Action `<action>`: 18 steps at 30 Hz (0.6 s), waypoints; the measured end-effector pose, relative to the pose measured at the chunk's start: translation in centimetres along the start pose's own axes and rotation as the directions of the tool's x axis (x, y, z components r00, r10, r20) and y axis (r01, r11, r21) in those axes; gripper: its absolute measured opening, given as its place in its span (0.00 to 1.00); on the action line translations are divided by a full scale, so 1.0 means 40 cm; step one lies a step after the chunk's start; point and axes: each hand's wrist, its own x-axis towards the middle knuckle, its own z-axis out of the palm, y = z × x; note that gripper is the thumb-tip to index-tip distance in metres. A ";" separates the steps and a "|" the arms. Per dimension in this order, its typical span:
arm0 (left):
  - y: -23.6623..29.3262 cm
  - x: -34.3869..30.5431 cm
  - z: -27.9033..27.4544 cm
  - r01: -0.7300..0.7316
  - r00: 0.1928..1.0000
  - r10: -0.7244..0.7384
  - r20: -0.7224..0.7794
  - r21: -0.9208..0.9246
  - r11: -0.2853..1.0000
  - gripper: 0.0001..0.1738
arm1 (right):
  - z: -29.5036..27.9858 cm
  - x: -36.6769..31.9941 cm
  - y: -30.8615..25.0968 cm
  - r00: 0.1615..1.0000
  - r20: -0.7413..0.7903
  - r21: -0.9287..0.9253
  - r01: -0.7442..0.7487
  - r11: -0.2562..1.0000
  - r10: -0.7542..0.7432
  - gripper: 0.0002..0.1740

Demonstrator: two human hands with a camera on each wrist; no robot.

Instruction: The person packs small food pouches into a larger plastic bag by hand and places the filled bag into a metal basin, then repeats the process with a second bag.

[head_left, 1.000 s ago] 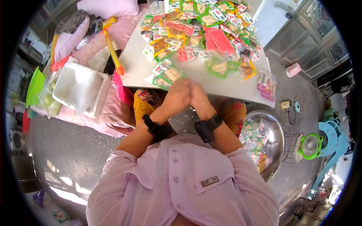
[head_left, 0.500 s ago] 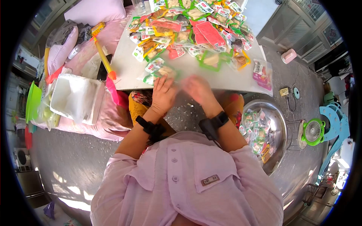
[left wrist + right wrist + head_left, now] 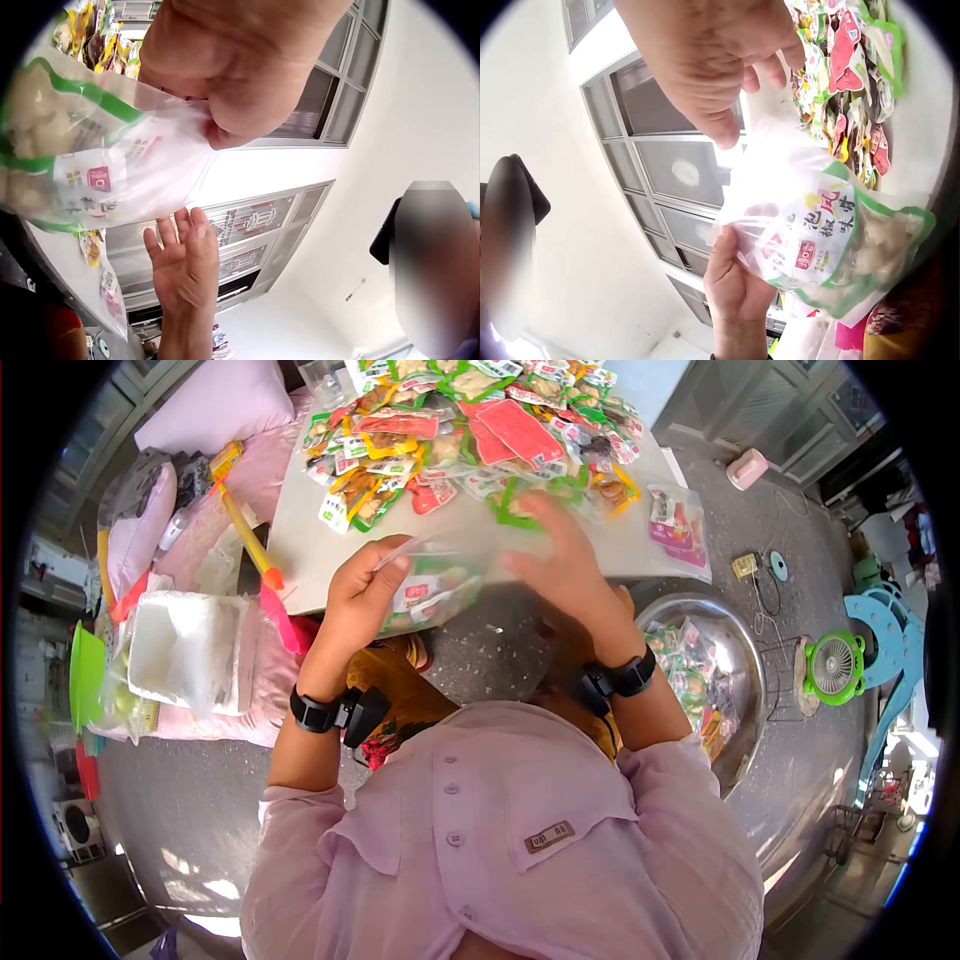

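Note:
My left hand (image 3: 362, 585) pinches the top edge of a clear plastic bag (image 3: 430, 600) between thumb and fingers, and the bag hangs over the table's near edge. Green-edged food packets (image 3: 885, 251) with pale contents show through it in the right wrist view. My right hand (image 3: 575, 570) holds nothing; its fingers are extended, a little blurred, to the right of the bag. Beyond its fingertips lies a green-edged packet (image 3: 515, 510) on the table (image 3: 300, 560). A heap of small food packets (image 3: 385, 445) with red, yellow and green edges covers the far part.
A steel basin (image 3: 750, 650) holding more packets stands on the floor at right. A clear bag with purple packs (image 3: 678, 530) lies at the table's right corner. To the left are a white foam box (image 3: 180, 645) and a yellow stick (image 3: 245, 530). A green fan (image 3: 835, 667) stands far right.
From close together at the table edge, my hands have moved apart. The left has lifted the bag with packets off the table edge; the right has moved right and forward. The head view has shifted.

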 end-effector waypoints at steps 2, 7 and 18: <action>0.016 -0.024 0.036 -0.012 0.999 0.011 0.039 0.029 1.000 0.11 | -0.023 0.001 -0.037 0.978 0.131 0.102 0.151 0.983 -0.164 0.28; 0.026 -0.076 0.098 -0.105 0.994 0.097 0.055 0.167 0.980 0.10 | -0.028 -0.057 -0.073 0.844 0.531 0.037 0.056 0.998 -0.068 0.13; -0.102 -0.111 0.135 0.017 0.989 -0.029 0.145 0.085 0.996 0.09 | -0.200 -0.156 -0.009 0.898 0.406 0.043 -0.204 0.978 0.169 0.08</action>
